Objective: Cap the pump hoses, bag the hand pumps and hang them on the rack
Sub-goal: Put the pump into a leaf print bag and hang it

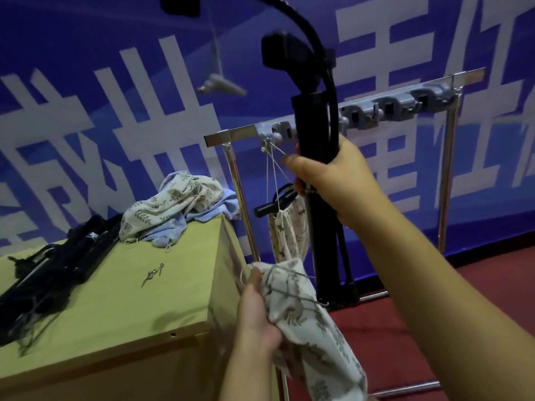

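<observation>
Beyond the worktop's (139,302) right edge, upright pump (314,140) gripped in right hand (327,180), left hand (257,311) clutching bag (307,322) below it, bagged pump (286,224) hanging on rack (362,108), pumps (55,256) and bags (176,204) along worktop's far edge.

Both hands (327,183) (257,311) raised, fingers curled.

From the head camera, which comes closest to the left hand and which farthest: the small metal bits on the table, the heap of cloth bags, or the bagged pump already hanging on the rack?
Measured from the left hand, which holds a bag:
1. Bagged pump, hanging on the rack just above it.
2. Metal bits, to its left on the table.
3. Heap of bags, at the table's far corner.
The first two are fairly close to call.
</observation>
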